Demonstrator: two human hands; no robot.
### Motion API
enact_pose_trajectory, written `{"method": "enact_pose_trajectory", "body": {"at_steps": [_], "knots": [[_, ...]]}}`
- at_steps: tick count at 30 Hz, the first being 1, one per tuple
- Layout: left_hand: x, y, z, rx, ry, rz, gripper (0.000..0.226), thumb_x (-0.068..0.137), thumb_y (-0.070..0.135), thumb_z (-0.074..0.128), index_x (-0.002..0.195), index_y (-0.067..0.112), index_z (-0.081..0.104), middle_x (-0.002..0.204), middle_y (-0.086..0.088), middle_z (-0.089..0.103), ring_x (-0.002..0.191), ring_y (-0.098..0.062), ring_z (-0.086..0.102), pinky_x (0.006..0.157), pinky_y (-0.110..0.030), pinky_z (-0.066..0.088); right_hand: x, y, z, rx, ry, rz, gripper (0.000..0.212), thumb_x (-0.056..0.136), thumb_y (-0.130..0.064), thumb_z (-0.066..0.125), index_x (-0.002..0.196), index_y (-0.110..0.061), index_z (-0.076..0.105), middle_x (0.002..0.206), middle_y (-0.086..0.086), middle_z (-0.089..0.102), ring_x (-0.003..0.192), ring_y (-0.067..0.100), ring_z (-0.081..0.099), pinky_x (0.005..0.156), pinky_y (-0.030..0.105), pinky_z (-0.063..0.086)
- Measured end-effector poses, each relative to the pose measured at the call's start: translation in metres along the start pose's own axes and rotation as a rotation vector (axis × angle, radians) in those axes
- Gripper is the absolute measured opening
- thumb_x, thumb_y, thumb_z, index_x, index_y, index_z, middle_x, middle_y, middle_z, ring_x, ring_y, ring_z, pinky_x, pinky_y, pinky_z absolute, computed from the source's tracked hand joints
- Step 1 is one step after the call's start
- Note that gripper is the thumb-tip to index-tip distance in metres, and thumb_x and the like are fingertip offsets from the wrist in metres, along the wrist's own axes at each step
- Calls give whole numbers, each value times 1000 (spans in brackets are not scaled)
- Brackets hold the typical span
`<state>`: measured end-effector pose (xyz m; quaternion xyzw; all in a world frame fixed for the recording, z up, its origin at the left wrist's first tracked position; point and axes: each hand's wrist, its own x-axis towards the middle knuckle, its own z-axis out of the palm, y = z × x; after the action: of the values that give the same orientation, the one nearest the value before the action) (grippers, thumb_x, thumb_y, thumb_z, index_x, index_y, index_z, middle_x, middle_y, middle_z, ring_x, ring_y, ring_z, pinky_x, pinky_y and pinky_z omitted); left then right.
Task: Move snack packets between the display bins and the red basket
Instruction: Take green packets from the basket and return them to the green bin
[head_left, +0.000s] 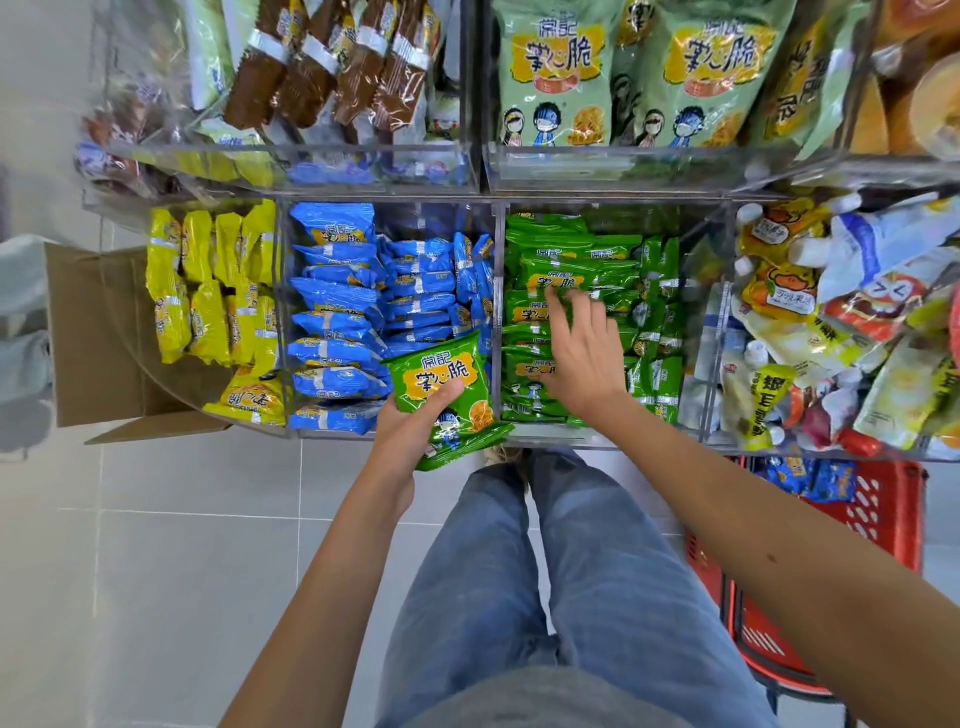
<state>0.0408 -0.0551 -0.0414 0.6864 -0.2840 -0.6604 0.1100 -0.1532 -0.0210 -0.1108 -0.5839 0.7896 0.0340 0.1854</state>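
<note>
Room: tiled floor (182, 571) in front of the bins; red basket (883, 509) low at right, partly under the front edge.
Left hand (410, 426): grips a green snack packet (441, 379) at the clear divider (497, 312).
Right hand (582, 358): unclenched, fingers spread over the binned green packets (561, 260).
Around: blue packets (337, 312) left of the divider; cardboard box (93, 338) far left.
Materials: glossy crinkled wrappers, perforated plastic basket.

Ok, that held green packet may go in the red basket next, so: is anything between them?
Yes. The right forearm crosses above the red basket, between it and the green packet that the left hand holds. The right hand is spread over the green bin.
</note>
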Motion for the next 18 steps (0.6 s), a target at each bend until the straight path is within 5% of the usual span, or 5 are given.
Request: {"method": "enact_pose_trajectory", "body": {"at_steps": [6, 12, 18], "knots": [[-3, 1, 2, -12, -1, 11, 68, 62, 47, 78, 121, 25, 52, 117, -1, 66, 110, -23, 62, 100, -48, 46, 6, -2, -3, -148, -46, -104, 76, 58, -38, 84, 114, -9, 42, 117, 9, 49, 109, 29, 46, 89, 40, 39], [-2, -2, 1, -37, -13, -2, 44, 71, 39, 77, 109, 28, 58, 112, -1, 70, 103, -20, 66, 94, -42, 51, 7, 5, -6, -39, -54, -173, 79, 64, -33, 83, 128, -11, 41, 118, 11, 48, 108, 30, 46, 89, 41, 38], [0, -5, -1, -72, -8, 0, 51, 71, 37, 77, 116, 24, 57, 112, -3, 70, 102, -21, 67, 94, -44, 51, 7, 5, -3, -78, -14, -112, 95, 66, -35, 81, 142, -13, 29, 134, 14, 40, 120, 34, 40, 94, 45, 37]]}}
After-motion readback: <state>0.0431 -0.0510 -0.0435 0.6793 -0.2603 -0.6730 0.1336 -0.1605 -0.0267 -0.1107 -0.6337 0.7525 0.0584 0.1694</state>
